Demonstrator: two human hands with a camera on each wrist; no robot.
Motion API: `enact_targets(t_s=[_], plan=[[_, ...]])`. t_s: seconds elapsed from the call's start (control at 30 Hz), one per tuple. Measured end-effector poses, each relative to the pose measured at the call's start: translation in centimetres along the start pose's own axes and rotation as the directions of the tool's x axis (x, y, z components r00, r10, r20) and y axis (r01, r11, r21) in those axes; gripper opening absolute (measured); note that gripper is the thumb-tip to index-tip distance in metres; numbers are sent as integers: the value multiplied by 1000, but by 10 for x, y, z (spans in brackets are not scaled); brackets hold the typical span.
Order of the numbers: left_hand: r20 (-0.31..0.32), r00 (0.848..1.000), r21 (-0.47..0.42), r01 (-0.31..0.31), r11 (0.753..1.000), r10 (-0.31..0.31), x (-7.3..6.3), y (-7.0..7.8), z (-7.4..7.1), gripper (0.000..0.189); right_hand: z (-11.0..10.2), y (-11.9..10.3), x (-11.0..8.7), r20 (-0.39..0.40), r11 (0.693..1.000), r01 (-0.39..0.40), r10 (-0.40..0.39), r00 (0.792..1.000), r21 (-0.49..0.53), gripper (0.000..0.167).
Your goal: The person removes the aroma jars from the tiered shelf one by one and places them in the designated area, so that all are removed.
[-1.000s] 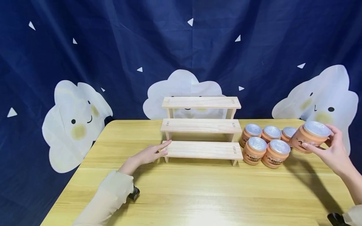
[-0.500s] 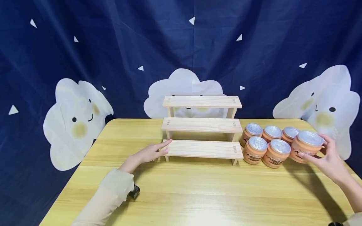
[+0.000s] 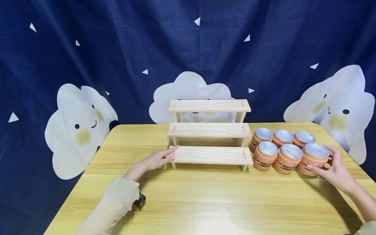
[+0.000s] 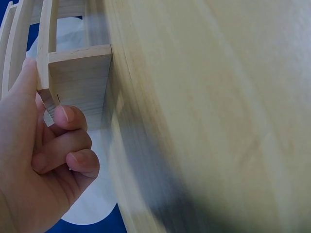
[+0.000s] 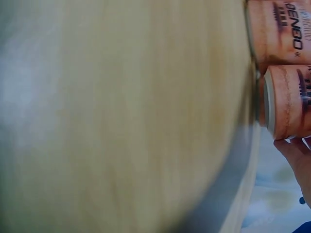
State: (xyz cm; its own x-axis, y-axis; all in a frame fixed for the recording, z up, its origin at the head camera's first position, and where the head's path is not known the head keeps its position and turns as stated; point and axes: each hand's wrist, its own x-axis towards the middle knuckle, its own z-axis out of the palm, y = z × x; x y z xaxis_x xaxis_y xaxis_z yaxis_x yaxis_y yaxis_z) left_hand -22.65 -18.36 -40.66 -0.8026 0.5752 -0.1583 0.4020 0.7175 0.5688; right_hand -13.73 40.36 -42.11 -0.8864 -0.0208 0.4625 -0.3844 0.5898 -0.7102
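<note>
A pale wooden three-step display stand (image 3: 211, 155) stands on the table. My left hand (image 3: 153, 160) pinches the left end of its lowest step; in the left wrist view the thumb lies along the board (image 4: 44, 53) and the other fingers curl beside its end. At the right, my right hand (image 3: 337, 171) grips an orange jar (image 3: 312, 160) with a silvery ridged lid, thumb on the front and fingers behind. This jar is at the right end of the front row, beside another orange jar (image 3: 287, 160). In the right wrist view its base (image 5: 270, 104) is close over the table.
Several more orange jars stand in two rows right of the stand, including a front-left jar (image 3: 265, 156) and a back-right jar (image 3: 304, 138). The wooden table (image 3: 188, 199) reaches back to a dark blue curtain (image 3: 132, 39) printed with white clouds.
My right hand has brought the jar down and left, to the end of the front row. The back-right jar now shows more fully. My left hand has stayed on the stand.
</note>
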Motion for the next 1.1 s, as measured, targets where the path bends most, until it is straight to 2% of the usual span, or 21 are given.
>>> enact_targets(t_s=[0.2,0.53,1.1], plan=[[4,1000,2,-9,1000,9,-1,1,0,58,4,8,-4,-23,999,-15,14,1000,-29,84],[-11,1000,1,0,1000,0,-1,0,-1,59,4,6,-3,1,996,-72,72,997,-51,80],[-9,1000,12,-8,1000,9,0,0,0,59,4,8,-3,23,995,-88,89,996,-50,79]])
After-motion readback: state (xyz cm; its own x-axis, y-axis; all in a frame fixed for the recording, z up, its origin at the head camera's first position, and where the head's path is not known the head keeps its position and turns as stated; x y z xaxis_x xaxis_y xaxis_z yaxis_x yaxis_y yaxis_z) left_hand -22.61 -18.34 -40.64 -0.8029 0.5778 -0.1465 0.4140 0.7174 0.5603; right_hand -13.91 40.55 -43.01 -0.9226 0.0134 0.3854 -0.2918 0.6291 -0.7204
